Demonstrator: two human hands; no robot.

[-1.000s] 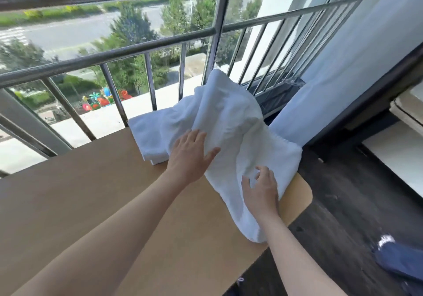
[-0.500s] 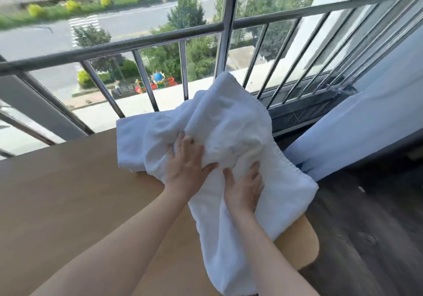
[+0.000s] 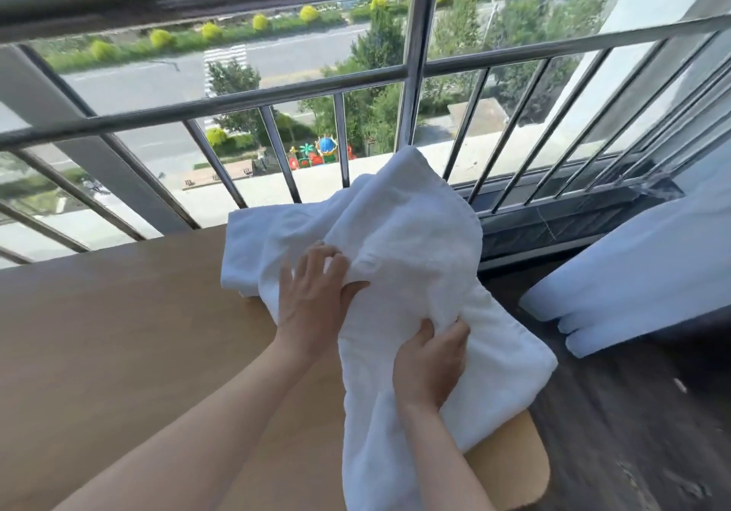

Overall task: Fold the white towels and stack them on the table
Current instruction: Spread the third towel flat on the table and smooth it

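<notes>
Towel [image 3: 415,241]: white, rumpled, on the right end of the table [image 3: 118,332]; long axis runs from bottom centre of the frame up to a peak mid-frame, near end drooping off the edge.
Right hand [image 3: 429,364]: curled fingers grip a fold, lower centre.
Left hand [image 3: 312,305]: pinches a fold, just up-left.
Railing [image 3: 415,75]: metal bars across the upper frame.

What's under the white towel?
The table, visible around the white towel and at its rounded corner. Left hand and right hand grip it from above. Anything beneath the cloth is covered.
</notes>
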